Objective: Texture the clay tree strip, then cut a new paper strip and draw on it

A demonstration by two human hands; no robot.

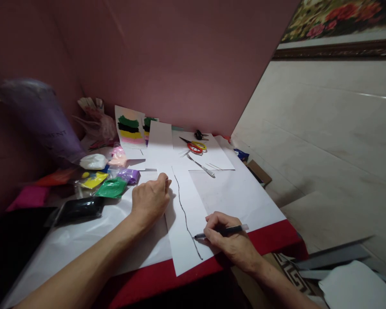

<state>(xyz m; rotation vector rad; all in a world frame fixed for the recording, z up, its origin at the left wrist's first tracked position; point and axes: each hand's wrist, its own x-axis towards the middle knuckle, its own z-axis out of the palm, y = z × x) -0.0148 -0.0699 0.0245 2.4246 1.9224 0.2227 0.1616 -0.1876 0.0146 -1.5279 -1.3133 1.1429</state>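
Note:
My right hand (223,234) grips a black pen (230,231), its tip touching a long white paper strip (186,253) close to a wavy black line (182,206). That line runs from the strip's middle down to near its front end. My left hand (152,195) rests at the strip's left edge, its fingers curled together; what they hold, if anything, is hidden. Beyond the hands, scissors (195,147) with red and yellow handles and a metal fork (201,165) lie on white paper.
Bagged clay in green (111,187), yellow (94,180), purple (128,175), white (94,162) and black (80,209) lies at the left. A painted card (128,128) leans at the back, near keys (200,135). A red cloth (273,236) edges the table.

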